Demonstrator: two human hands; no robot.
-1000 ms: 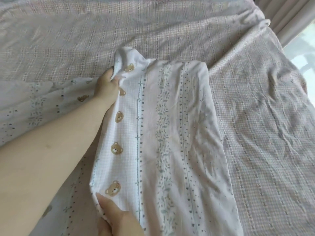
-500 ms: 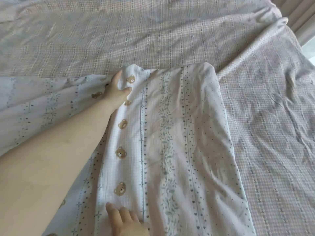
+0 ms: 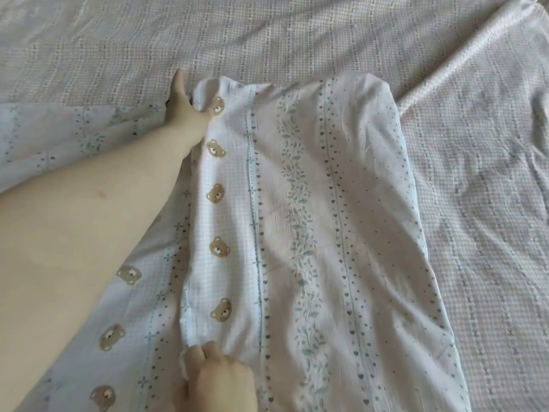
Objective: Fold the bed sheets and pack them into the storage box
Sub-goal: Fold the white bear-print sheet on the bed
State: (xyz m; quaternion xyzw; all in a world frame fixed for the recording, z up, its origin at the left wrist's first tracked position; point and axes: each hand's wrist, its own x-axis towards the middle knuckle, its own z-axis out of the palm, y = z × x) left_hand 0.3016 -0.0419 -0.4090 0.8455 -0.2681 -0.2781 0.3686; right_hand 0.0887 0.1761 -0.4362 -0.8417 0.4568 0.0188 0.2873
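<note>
Sheet point(image 3: 312, 233) folded into long soft panel — bear, leaf, heart stripes — lying mid-bed on crinkled checked cover point(image 3: 297, 34).
Left hand point(image 3: 185, 107) pinches its far corner; right hand point(image 3: 221, 379) curls round near edge.

Right hand point(image 3: 219, 382), bed sheet point(image 3: 312, 233) partly past bottom edge

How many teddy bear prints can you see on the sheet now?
8. Five bear prints run down the left strip of the folded bed sheet; three more sit on the layer beneath, lower left. The left forearm may hide others.
</note>
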